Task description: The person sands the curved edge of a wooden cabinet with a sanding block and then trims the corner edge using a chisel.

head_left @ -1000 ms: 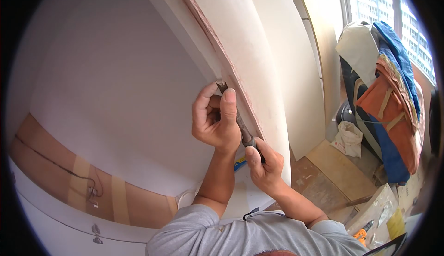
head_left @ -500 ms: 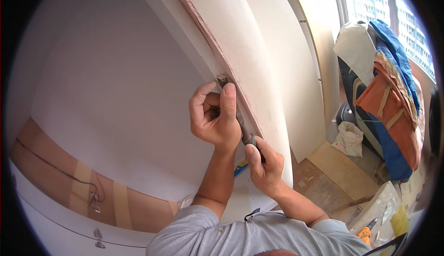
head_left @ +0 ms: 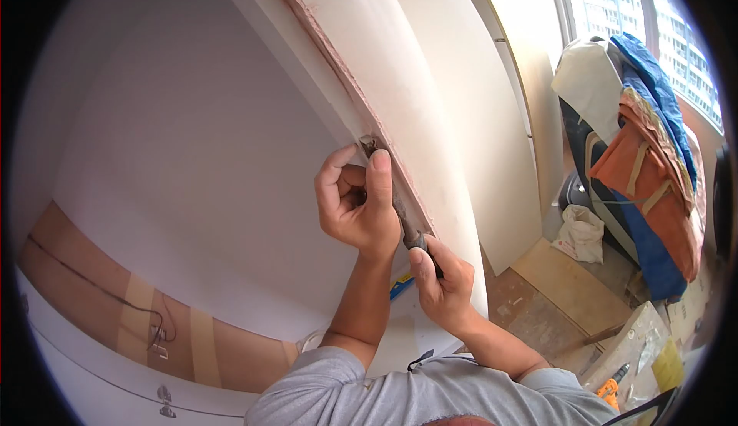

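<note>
A dark, worn chisel (head_left: 412,235) lies slanted along the pinkish raw edge (head_left: 344,68) of a white panel. Its handle is gripped by my right hand (head_left: 450,287), the thumb pressed along it. Higher up, my left hand (head_left: 361,207) holds the blade end, thumb extended on it and fingers curled. The tip meets the strip beside the edge, where a small pale shaving (head_left: 367,141) shows. Part of the blade is hidden behind my left thumb and palm.
At right stand folded orange and blue bags (head_left: 642,157) by a window. A white plastic bag (head_left: 580,234) rests on the floor. An orange power tool (head_left: 610,389) lies lower right. Loose wires (head_left: 158,326) hang at lower left; a blue-yellow object (head_left: 400,284) sits behind my arms.
Both hands and the chisel have shifted slightly down along the panel edge. The grip of each hand looks the same. The view has moved a little too.
</note>
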A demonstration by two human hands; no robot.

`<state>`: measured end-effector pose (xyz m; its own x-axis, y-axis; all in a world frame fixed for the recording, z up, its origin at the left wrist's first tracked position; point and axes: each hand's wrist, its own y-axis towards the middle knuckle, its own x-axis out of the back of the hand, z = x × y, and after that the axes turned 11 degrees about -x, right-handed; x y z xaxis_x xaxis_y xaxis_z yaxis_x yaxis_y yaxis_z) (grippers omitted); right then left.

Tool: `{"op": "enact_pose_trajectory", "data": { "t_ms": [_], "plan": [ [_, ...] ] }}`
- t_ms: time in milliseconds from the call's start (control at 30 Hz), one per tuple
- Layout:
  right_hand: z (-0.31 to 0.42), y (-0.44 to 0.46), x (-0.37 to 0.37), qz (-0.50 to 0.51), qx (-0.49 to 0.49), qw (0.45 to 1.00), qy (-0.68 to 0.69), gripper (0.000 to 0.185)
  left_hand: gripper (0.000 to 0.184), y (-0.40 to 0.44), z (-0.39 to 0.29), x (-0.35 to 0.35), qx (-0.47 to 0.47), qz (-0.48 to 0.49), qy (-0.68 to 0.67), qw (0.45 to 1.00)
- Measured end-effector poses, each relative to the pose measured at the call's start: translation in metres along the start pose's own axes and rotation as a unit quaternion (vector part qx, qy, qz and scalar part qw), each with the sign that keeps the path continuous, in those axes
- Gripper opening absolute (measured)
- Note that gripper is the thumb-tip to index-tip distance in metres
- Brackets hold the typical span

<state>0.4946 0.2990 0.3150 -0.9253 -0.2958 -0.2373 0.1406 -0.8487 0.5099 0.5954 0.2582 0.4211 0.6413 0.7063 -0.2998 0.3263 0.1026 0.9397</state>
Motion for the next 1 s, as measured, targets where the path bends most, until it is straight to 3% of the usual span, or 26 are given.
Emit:
{"op": "enact_pose_trajectory", "data": {
  "t_ms": [333, 433, 533, 700, 1000],
  "plan": [
    [0.017, 0.013, -0.005, -0.011, 0.016, 1.0, -0.008, 0.018, 0.03, 0.021, -0.003, -0.008, 0.013, -0.019, -0.003, 1.0],
    [0.01, 0.012, -0.004, -0.03, 0.081, 0.996, -0.022, 0.02, 0.028, 0.02, 0.0, -0.001, -0.02, -0.056, -0.055, 0.997],
    [-0.011, -0.005, 0.004, -0.02, 0.089, 0.996, -0.024, 0.021, 0.025, -0.004, -0.005, 0.017, -0.032, -0.015, -0.032, 0.999],
    [-0.049, -0.041, 0.013, 0.002, -0.03, 0.999, 0.02, 0.022, 0.024, -0.042, -0.004, 0.031, -0.017, 0.057, 0.011, 0.998],
    [-0.102, -0.071, 0.012, -0.005, -0.08, 0.995, 0.055, 0.024, 0.023, -0.075, 0.01, 0.053, -0.068, 0.152, 0.069, 0.984]
  ]
}}
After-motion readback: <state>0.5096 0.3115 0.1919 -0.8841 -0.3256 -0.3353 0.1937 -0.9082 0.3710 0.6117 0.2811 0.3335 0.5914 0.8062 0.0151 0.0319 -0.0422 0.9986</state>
